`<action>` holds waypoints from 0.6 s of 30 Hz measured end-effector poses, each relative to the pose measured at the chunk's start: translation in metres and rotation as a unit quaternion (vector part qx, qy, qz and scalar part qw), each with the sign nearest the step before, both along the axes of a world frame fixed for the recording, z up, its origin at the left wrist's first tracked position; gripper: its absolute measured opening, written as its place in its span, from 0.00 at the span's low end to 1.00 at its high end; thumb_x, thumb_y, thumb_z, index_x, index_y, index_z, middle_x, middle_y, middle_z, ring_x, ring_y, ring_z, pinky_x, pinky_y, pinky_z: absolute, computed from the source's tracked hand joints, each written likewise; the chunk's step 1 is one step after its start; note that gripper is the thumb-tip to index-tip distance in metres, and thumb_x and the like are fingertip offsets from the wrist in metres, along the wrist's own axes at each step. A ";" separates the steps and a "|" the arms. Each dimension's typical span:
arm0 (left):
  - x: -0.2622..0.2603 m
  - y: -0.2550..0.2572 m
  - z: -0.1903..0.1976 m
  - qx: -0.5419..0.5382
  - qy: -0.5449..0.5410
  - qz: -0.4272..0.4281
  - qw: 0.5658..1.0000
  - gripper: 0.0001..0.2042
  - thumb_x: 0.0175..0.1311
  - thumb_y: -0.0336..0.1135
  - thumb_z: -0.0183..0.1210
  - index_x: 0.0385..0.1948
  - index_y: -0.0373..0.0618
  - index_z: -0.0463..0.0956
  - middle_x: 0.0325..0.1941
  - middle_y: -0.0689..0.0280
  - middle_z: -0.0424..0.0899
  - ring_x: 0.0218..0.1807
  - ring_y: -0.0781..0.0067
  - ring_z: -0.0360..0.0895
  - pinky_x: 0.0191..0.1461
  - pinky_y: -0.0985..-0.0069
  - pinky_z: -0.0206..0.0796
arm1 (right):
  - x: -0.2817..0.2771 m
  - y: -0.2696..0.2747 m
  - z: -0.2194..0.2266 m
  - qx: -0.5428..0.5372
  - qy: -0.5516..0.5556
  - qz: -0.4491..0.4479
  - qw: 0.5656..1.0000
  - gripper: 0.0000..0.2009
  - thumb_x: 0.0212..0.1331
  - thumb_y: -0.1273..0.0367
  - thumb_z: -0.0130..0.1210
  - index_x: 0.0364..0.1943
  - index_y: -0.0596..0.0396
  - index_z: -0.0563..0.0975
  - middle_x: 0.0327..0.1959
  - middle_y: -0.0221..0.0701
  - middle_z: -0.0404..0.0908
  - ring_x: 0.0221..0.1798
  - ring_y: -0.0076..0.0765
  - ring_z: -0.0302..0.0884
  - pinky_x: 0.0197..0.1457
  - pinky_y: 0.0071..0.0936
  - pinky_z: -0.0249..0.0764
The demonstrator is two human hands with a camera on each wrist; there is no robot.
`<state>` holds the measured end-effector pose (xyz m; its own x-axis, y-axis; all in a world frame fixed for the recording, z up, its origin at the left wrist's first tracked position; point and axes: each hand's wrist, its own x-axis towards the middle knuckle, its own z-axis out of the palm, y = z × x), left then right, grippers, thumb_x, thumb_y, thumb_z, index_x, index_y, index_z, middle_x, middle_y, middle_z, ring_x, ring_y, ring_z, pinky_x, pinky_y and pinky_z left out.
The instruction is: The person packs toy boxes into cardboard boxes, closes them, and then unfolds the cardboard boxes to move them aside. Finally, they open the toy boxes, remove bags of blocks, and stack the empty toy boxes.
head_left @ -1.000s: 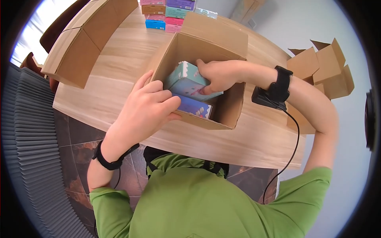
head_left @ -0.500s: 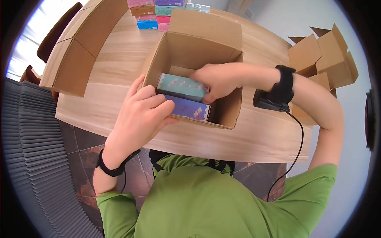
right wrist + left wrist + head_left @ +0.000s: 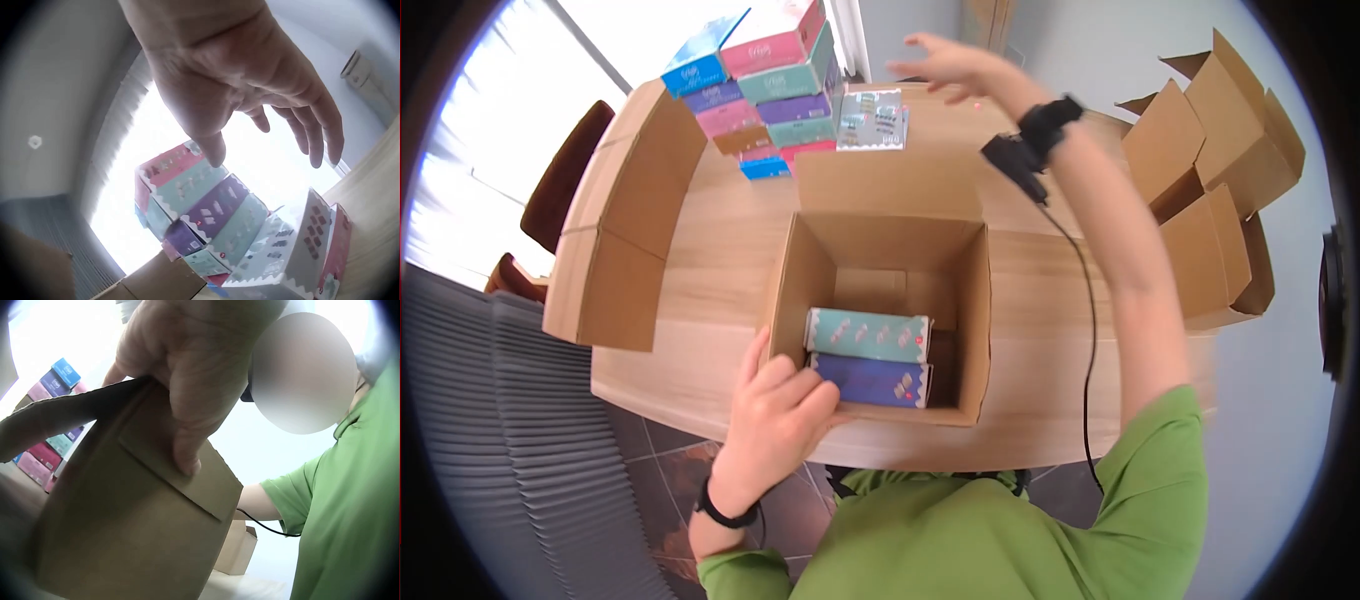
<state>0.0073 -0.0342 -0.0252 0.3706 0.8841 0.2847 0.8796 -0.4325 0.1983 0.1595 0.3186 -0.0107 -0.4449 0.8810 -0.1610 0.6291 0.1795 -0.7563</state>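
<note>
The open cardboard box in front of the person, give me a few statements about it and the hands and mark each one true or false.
1. The open cardboard box holds two packs, a teal pack and a purple pack. True.
2. The right hand is inside the box pressing on the teal pack. False: it is raised over the far side of the table, fingers spread, holding nothing.
3. The left hand grips the near wall of the box. True.
4. The stack of coloured packs stands inside the box. False: it stands on the table beyond the box.
5. The purple pack lies nearer the person than the teal one. True.
</note>
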 end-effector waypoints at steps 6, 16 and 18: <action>-0.001 0.000 -0.003 -0.004 -0.007 0.002 1.000 0.09 0.36 0.37 0.59 0.14 0.45 0.68 0.17 0.67 0.67 0.26 0.64 0.63 0.62 0.52 0.55 | -0.028 0.021 -0.066 -0.044 -0.079 0.075 0.993 0.47 0.30 0.43 0.67 0.56 0.52 0.60 0.43 0.40 0.74 0.45 0.37 0.74 0.38 0.41 0.74; -0.001 0.001 -0.002 0.006 -0.015 0.012 1.000 0.07 0.29 0.28 0.55 0.14 0.42 0.67 0.16 0.66 0.66 0.25 0.63 0.61 0.60 0.52 0.57 | -0.008 0.029 -0.114 -0.034 0.231 -0.037 0.972 0.16 0.51 0.65 0.58 0.40 0.59 0.71 0.30 0.31 0.76 0.29 0.28 0.75 0.31 0.24 0.74; -0.001 0.001 -0.003 0.014 -0.022 0.009 1.000 0.08 0.30 0.29 0.57 0.14 0.41 0.66 0.16 0.66 0.66 0.25 0.62 0.60 0.59 0.53 0.58 | 0.004 0.044 -0.116 -0.049 0.309 -0.032 0.949 0.11 0.56 0.68 0.54 0.38 0.61 0.72 0.29 0.31 0.75 0.28 0.26 0.73 0.31 0.20 0.74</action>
<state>0.0066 -0.0332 -0.0283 0.3404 0.8822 0.3252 0.8784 -0.4218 0.2248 0.1631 0.3629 -0.1262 -0.4277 0.9034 0.0318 0.0663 0.0665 -0.9956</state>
